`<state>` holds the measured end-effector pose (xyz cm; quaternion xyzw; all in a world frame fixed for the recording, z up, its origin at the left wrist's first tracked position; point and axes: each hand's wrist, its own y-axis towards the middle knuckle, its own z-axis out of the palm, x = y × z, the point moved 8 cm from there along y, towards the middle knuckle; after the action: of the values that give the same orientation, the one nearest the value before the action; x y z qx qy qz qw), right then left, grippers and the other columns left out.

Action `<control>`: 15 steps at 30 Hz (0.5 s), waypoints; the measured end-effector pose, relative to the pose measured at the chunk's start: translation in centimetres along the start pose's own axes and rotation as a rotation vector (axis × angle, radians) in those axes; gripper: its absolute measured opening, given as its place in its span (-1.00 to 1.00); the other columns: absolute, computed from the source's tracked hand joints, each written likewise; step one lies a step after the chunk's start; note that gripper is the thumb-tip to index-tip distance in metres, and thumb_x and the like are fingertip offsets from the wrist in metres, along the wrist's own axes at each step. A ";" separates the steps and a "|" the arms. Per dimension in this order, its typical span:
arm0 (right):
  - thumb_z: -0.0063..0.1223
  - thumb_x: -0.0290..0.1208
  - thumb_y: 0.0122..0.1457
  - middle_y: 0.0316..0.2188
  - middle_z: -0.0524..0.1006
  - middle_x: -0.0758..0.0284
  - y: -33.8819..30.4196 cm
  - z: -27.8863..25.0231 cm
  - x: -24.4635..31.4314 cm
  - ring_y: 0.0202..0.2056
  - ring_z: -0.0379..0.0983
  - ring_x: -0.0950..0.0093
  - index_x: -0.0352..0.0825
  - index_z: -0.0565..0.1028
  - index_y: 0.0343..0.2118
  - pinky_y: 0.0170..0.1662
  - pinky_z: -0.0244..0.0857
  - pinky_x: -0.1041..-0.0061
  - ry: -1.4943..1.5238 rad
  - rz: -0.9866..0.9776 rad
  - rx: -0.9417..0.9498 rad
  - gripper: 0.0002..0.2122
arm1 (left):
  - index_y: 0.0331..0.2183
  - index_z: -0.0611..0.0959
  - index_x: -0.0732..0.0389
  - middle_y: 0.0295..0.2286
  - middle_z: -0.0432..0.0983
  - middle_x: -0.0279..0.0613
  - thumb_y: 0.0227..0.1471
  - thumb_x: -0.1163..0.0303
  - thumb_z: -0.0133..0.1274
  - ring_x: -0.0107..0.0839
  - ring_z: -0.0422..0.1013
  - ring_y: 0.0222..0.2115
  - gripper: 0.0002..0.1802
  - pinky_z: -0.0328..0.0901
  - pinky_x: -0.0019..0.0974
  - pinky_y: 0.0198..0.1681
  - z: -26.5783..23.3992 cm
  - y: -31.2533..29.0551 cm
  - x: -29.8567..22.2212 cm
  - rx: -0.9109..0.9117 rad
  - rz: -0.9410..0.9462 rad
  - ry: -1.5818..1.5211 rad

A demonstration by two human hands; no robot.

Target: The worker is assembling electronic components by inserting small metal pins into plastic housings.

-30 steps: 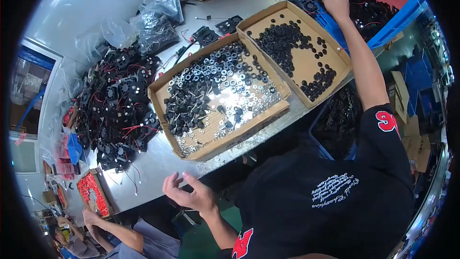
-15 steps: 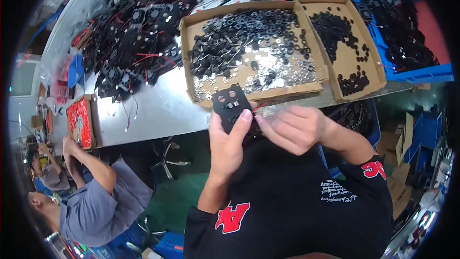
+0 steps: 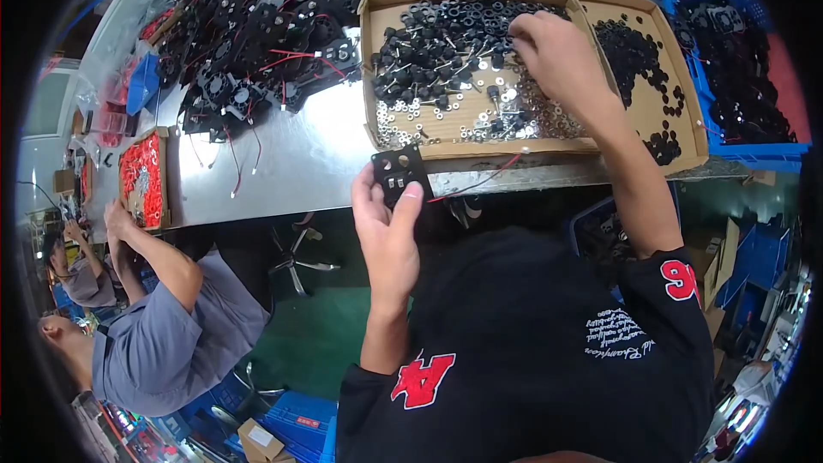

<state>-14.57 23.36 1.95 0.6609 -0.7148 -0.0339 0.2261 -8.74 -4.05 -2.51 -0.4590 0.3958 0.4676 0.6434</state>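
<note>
Steel table with cardboard trays; green floor. Left hand grasping black fan; right hand clenched over screws.

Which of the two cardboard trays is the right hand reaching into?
The right hand is in the left, larger cardboard tray, the one with black rings mixed with shiny washers. The smaller tray beside it holds only black pieces.

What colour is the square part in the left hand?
Black. The square fan frame in the left hand trails a red wire; head view shows it best.
</note>
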 end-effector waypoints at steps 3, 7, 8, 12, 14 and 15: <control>0.05 -0.44 0.12 -0.33 0.50 0.15 0.7 0.8 -0.4 -0.24 0.45 0.14 -0.35 0.52 -0.25 -0.14 0.32 0.26 0.003 -0.006 0.066 -0.84 | 0.09 0.14 0.46 -0.10 0.34 -0.05 -0.06 0.52 0.21 -0.42 0.32 -0.10 -0.23 0.25 -0.39 -0.01 0.9 -0.1 -0.4 0.088 0.058 0.104; 0.07 -0.41 0.11 -0.28 0.47 0.14 0.8 1.7 -0.5 -0.19 0.42 0.13 -0.36 0.52 -0.22 -0.10 0.30 0.26 -0.024 -0.013 0.105 -0.80 | 0.08 0.19 0.44 -0.11 0.34 -0.07 -0.21 0.47 0.36 -0.42 0.35 -0.13 -0.11 0.26 -0.39 -0.02 0.5 0.7 -0.6 0.061 0.215 0.492; 0.08 -0.40 0.11 -0.28 0.46 0.14 0.8 1.8 -0.9 -0.19 0.42 0.13 -0.35 0.51 -0.22 -0.10 0.31 0.27 -0.037 0.022 0.134 -0.80 | 0.08 0.19 0.44 -0.11 0.34 -0.07 -0.21 0.47 0.36 -0.42 0.35 -0.13 -0.11 0.26 -0.39 -0.02 0.5 0.4 -0.7 0.057 0.209 0.496; 0.11 -0.37 0.09 -0.26 0.47 0.12 0.7 1.9 -2.3 -0.18 0.44 0.17 -0.32 0.50 -0.17 -0.10 0.32 0.30 -0.096 0.069 0.203 -0.76 | 0.06 0.25 0.41 -0.12 0.32 -0.06 -0.16 0.38 0.35 -0.38 0.32 -0.14 -0.17 0.23 -0.36 -0.03 0.8 0.4 -1.1 0.009 0.171 0.485; 0.13 -0.35 0.09 -0.25 0.49 0.11 0.0 1.0 -2.0 -0.20 0.45 0.18 -0.34 0.49 -0.16 -0.12 0.33 0.32 -0.008 0.004 0.100 -0.73 | 0.04 0.29 0.41 -0.11 0.34 -0.05 -0.12 0.34 0.32 -0.35 0.31 -0.12 -0.23 0.21 -0.34 0.01 0.3 0.4 -0.8 -0.002 0.191 0.473; 0.14 -0.34 0.09 -0.26 0.51 0.12 -0.2 -0.1 -1.8 -0.21 0.47 0.18 -0.36 0.48 -0.14 -0.13 0.34 0.33 0.093 0.014 0.110 -0.70 | 0.05 0.29 0.41 -0.12 0.35 -0.05 -0.12 0.35 0.33 -0.36 0.32 -0.11 -0.22 0.21 -0.33 0.01 -0.2 0.3 -0.8 0.006 0.267 0.563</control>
<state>-14.32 25.07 1.45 0.6682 -0.7088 0.0379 0.2227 -9.23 -4.43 -1.85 -0.5125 0.6165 0.4016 0.4427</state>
